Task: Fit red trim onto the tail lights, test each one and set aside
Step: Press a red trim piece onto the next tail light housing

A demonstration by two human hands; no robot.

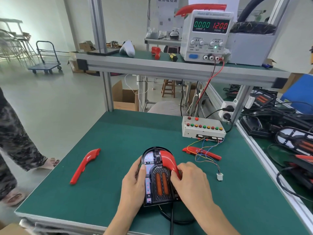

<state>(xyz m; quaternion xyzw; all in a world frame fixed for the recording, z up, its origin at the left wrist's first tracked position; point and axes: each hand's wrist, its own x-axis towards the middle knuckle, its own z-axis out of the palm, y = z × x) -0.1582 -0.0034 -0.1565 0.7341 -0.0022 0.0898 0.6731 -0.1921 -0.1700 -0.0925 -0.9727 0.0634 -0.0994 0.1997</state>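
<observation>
1. Head view: tail light (156,180) lies lengthwise toward the worker on the green bench (105,175), left hand (133,182) gripping its left edge.
2. Right hand (189,180) pinches the red trim (169,161) along its right side; a spare trim (84,166) lies left, nearer the left hand.

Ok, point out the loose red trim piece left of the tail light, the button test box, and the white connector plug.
Loose red trim piece (84,166): head view, middle of its curved body.
Button test box (203,128): head view, top face.
White connector plug (219,176): head view, plug housing.
</observation>
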